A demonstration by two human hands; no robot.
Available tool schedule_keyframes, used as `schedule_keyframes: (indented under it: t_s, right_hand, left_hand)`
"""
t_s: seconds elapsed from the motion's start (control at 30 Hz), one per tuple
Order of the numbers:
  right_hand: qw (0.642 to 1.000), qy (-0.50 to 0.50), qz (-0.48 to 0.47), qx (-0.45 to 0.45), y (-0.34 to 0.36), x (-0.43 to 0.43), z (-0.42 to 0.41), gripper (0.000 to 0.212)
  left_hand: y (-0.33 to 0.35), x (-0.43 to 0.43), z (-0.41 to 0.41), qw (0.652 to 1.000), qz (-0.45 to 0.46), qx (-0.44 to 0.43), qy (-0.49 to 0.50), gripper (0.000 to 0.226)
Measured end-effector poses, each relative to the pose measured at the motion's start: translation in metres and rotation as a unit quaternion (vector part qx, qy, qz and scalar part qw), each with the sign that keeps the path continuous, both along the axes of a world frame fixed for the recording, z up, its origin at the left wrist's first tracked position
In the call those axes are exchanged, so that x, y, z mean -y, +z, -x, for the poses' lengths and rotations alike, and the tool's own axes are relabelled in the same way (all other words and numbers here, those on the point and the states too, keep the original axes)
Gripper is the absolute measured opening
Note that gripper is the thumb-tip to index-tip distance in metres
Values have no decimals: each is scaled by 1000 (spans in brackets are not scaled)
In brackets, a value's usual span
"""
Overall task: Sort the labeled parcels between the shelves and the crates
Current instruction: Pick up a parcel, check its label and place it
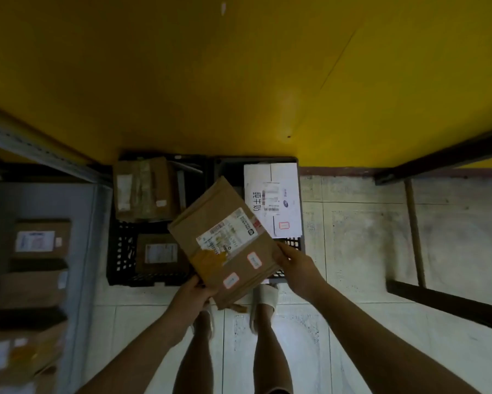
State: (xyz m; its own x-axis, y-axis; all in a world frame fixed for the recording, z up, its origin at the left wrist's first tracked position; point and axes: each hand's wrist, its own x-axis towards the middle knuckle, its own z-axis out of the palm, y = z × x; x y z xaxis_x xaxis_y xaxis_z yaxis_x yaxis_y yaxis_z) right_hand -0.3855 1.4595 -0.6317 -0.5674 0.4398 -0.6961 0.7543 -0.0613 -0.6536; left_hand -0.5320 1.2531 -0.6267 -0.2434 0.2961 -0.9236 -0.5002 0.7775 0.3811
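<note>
Yellow wall [182, 81], crates [119, 251] half hidden behind parcel [210, 220], label [227, 233] print illegible

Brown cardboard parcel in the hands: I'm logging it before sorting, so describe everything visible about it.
The flat brown cardboard parcel carries a white barcoded shipping label, a patch of yellowish tape and two small red-edged stickers. It is held turned diagonally above the black plastic crates. The left hand grips its near corner, the right hand its right edge.
</note>
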Motion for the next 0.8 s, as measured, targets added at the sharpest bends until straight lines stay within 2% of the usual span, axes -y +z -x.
schedule_keyframes:
  t_s: [0.07,0.23,0.33,0.47,0.63,0.8]
  right_hand:
    - [999,-12,35,8,-36,12,-9,26]
    - [995,-14,100,23,-99,39,-28,19]
    - [993,-22,114,25,-135,42,-37,19]
    - [988,-24,146,43,-179,50,-44,25]
    - [986,-69,144,57,-204,51,-36,20]
    - [987,-77,130,58,-208,54,-30,24]
  left_hand:
    - [-24,6,-10,999,17,-34,2,44]
    - [-72,19,-19,996,62,-64,-23,35]
    - [-99,17,-28,991,79,-84,-74,48]
    - [-127,7,-24,981,115,-121,-98,52]
    - [-157,-8,-5,983,75,-138,-91,52]
    - [-168,-12,6,986,62,-135,-75,52]
